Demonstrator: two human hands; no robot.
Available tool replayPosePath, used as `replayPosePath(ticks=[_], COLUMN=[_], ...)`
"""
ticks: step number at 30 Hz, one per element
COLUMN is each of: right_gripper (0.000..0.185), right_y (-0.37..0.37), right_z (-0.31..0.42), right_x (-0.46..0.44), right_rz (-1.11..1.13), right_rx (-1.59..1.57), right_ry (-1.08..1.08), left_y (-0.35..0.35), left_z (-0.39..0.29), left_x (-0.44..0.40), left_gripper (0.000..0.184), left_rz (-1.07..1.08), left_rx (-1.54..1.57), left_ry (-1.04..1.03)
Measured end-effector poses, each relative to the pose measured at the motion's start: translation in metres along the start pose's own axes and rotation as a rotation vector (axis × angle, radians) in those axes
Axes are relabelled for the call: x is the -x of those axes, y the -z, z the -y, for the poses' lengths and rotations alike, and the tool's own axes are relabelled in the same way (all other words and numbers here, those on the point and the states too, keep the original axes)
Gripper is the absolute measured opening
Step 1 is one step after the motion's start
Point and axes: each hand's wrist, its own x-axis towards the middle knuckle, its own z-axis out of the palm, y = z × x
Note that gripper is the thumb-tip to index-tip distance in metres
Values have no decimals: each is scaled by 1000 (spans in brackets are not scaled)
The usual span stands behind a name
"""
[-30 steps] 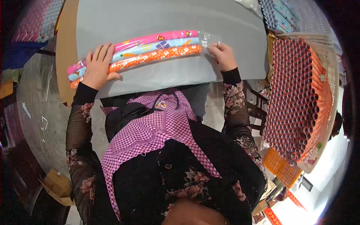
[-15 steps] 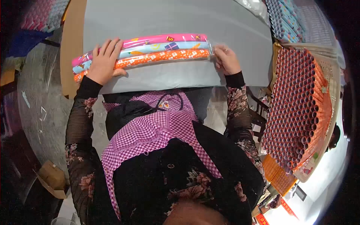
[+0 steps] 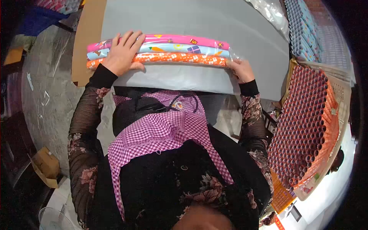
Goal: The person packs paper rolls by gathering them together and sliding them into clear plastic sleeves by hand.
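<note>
Three patterned rolls lie side by side in clear plastic on the grey table surface (image 3: pixel 184 19): a pink roll (image 3: pixel 180 39), a light blue roll (image 3: pixel 180 48) and an orange roll (image 3: pixel 180 59). My left hand (image 3: pixel 124 53) lies across their left part, fingers spread and thumb apart. At the right end, my right hand (image 3: pixel 241 70) pinches the clear wrap (image 3: pixel 234 53) by the orange roll, its fingertips partly hidden.
Stacked orange rolls (image 3: pixel 303 119) fill a pale basket (image 3: pixel 341 126) on the right. Light blue rolls (image 3: pixel 303 34) and clear plastic (image 3: pixel 272 15) are at the upper right. An open cardboard box (image 3: pixel 45 166) stands on the floor at lower left.
My right hand has come in against the rolls' right end, and the loose plastic there now sticks out less. The rolls and table appear further right in the view.
</note>
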Motion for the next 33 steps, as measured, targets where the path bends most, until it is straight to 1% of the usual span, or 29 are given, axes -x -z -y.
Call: replayPosePath(ticks=[1, 3, 7, 9, 10, 11, 12, 13, 14, 15, 16, 17, 19, 21, 22, 23, 25, 26, 27, 28, 29, 30, 31, 33], right_gripper=[23, 19, 17, 17, 16, 19, 20, 20, 22, 31, 36, 33, 30, 34, 29, 29, 23, 17, 17, 20, 24, 29, 29, 26], right_y=[0, -1, 2, 2, -1, -3, 4, 5, 9, 11, 5, 1, 6, 7, 0, -1, -4, -5, -4, -4, -4, -5, -4, -1], right_z=[-2, -7, -9, -12, -6, 1, -18, -33, -48, -28, -16, 12, -22, -28, -1, -1, -8, -3, -6, -4, 0, 3, 2, -2], right_x=[-2, -5, -6, -9, -4, 4, -8, -9, -29, -14, -4, 16, -22, -30, -8, -14, -20, -17, -17, -17, -17, -16, -16, -23], right_rz=[0, 27, 52, 11, 17, 17, 114, 66, -18, 118, 48, 5, -55, -44, -83, -91, 14, 16, 19, 74, 131, 123, 132, 156], right_rx=[0, -127, -169, -73, -59, 42, 197, 339, 798, 493, 355, 176, 103, 111, 84, 72, -237, -361, -361, -426, -488, -495, -477, -518], right_ry=[-2, -5, -45, 6, -7, -45, 105, 626, 693, 367, 226, 97, 292, 209, 234, 247, 198, 107, 101, 69, 35, 25, 23, -70], left_y=[-1, -3, 2, 1, -2, -2, 9, 18, -38, -27, 4, -1, 2, 5, 9, 8, 7, 9, 10, 12, 13, 11, 10, 6], left_z=[0, 0, -4, -7, -10, -9, -15, -19, -6, -9, -15, -17, -17, -21, -16, -15, -20, -20, -21, -21, -20, -20, -20, -19], left_x=[0, 1, -1, -2, -1, -3, -9, -11, 1, 0, -5, -4, -3, -5, -4, -4, -4, -6, -7, -8, -8, -8, -8, -8], left_gripper=[105, 105, 105, 106, 104, 102, 101, 99, 100, 115, 115, 109, 102, 98, 98, 98, 98, 98, 98, 98, 98, 99, 99, 99], left_rz=[-13, -25, 8, 29, 59, 74, 147, 190, 6, 103, 213, 115, 28, -7, -19, -25, -56, -41, -36, -31, -26, -41, -44, -59], left_rx=[-8, -13, -10, -10, 10, 15, 57, 73, -224, -124, 107, 3, 10, 0, 52, 36, -51, -45, -42, -25, -6, -11, -4, 6], left_ry=[-4, -7, 2, 18, 34, 46, 70, 93, 4, 41, 68, 32, -23, -46, -46, -56, -48, -48, -47, -48, -44, -47, -28, -50])
